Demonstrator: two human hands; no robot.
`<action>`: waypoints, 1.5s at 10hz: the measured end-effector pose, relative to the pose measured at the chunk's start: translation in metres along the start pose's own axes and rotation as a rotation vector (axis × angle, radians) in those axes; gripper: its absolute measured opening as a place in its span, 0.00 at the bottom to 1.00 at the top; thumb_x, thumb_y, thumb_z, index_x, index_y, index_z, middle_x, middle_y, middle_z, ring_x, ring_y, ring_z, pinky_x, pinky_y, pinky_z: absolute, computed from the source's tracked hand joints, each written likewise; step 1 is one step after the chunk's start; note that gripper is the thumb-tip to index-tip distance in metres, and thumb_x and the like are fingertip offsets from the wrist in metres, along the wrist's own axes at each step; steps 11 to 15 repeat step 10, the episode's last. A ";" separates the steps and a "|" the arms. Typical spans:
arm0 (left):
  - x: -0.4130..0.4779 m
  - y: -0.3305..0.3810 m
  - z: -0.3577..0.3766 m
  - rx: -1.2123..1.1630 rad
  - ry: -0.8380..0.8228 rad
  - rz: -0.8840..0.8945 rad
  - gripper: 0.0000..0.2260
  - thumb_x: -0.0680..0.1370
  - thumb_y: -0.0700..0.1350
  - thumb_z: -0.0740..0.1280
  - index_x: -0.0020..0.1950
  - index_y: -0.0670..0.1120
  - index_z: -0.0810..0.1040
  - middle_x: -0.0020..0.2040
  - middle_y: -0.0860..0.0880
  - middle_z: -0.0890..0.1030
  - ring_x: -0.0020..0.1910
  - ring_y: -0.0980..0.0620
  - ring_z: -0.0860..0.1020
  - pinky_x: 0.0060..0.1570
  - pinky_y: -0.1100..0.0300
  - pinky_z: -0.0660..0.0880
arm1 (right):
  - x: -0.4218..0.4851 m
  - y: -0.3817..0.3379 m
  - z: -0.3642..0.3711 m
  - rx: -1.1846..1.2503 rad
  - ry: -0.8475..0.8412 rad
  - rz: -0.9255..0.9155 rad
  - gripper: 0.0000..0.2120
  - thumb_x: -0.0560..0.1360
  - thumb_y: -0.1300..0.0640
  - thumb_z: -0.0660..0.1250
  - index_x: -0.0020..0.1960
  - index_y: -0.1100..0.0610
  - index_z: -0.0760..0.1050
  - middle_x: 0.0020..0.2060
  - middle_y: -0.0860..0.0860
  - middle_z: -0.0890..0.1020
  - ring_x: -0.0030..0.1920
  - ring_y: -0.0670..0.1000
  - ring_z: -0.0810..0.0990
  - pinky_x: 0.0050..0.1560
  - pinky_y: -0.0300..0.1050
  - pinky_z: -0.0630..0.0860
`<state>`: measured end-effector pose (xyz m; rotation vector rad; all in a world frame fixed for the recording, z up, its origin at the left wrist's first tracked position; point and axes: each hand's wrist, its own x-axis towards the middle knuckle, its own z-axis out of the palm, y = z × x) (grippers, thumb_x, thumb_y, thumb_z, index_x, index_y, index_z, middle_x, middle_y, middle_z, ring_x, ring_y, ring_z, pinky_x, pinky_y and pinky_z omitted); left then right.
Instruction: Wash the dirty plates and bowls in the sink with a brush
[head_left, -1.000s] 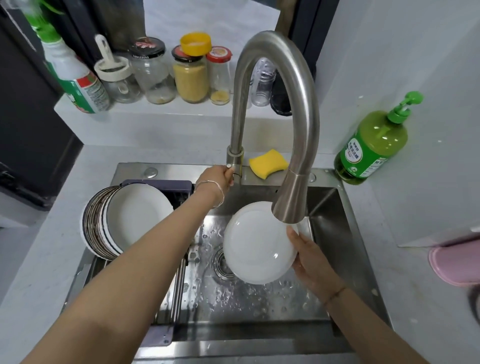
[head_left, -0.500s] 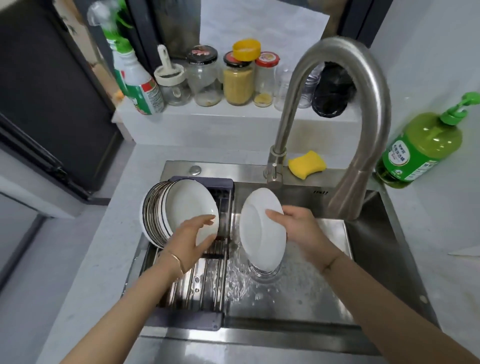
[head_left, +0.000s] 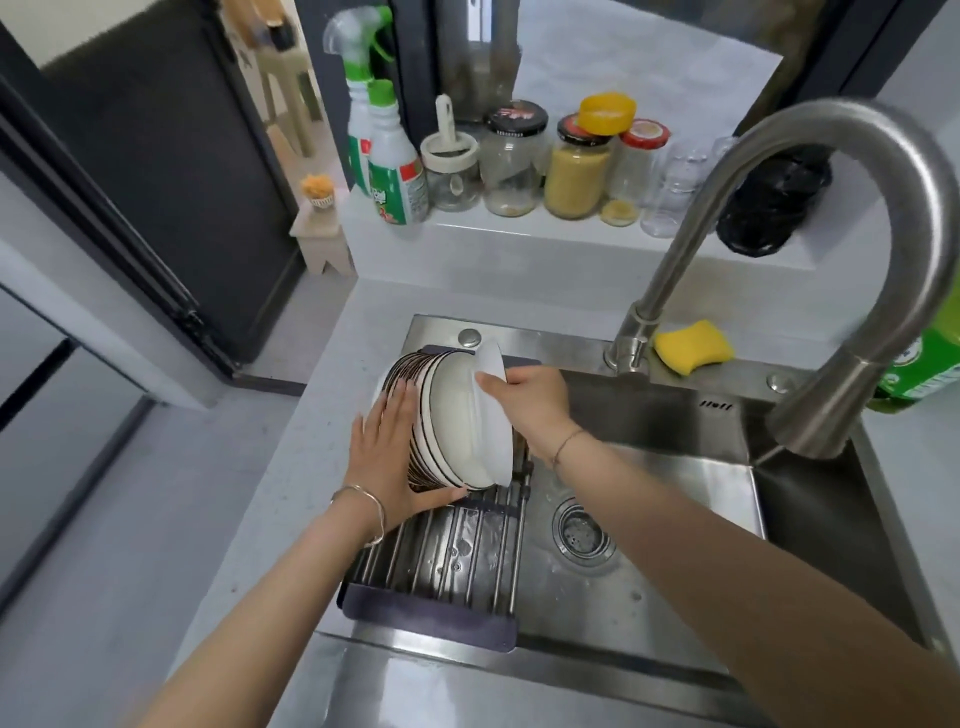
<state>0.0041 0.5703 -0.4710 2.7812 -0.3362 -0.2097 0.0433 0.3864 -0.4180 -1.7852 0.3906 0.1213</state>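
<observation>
A stack of several white, dark-rimmed plates (head_left: 447, 415) stands on edge on the metal drying rack (head_left: 457, 551) over the sink's left side. My right hand (head_left: 530, 405) grips a plain white plate (head_left: 491, 410) and holds it upright against the right face of the stack. My left hand (head_left: 387, 452) lies flat with straight fingers against the stack's left side, thumb under its lower edge. The steel sink basin (head_left: 675, 519) is wet, with its drain (head_left: 584, 535) uncovered. No brush is in either hand.
The curved steel faucet (head_left: 810, 249) arches over the basin at right, no water running. A yellow sponge (head_left: 693, 345) lies on the sink's back ledge, a green soap bottle (head_left: 930, 364) at far right. Jars and spray bottles (head_left: 389, 161) line the shelf behind.
My right hand carried the white plate from over the drain leftward to the rack and set it against the stack. My left hand moved from the stack's front to its left side.
</observation>
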 end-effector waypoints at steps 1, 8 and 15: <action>-0.002 -0.001 0.008 -0.005 -0.026 -0.001 0.58 0.56 0.78 0.53 0.74 0.51 0.30 0.79 0.51 0.37 0.78 0.48 0.38 0.74 0.44 0.40 | -0.003 -0.003 0.013 -0.115 0.050 -0.052 0.29 0.72 0.58 0.72 0.22 0.52 0.56 0.13 0.46 0.58 0.17 0.47 0.59 0.22 0.39 0.52; -0.005 -0.005 0.027 -0.223 -0.015 -0.177 0.56 0.61 0.77 0.60 0.74 0.53 0.31 0.79 0.50 0.36 0.77 0.42 0.37 0.75 0.44 0.41 | -0.011 0.033 0.068 0.120 -0.019 0.084 0.17 0.64 0.51 0.79 0.49 0.58 0.84 0.42 0.49 0.85 0.47 0.46 0.82 0.55 0.42 0.78; -0.004 -0.001 0.025 -0.234 0.039 -0.187 0.49 0.72 0.65 0.68 0.74 0.54 0.33 0.79 0.49 0.37 0.78 0.42 0.40 0.75 0.44 0.43 | -0.015 0.035 0.048 0.269 -0.226 0.165 0.18 0.72 0.58 0.74 0.60 0.60 0.78 0.51 0.53 0.83 0.51 0.48 0.81 0.50 0.38 0.78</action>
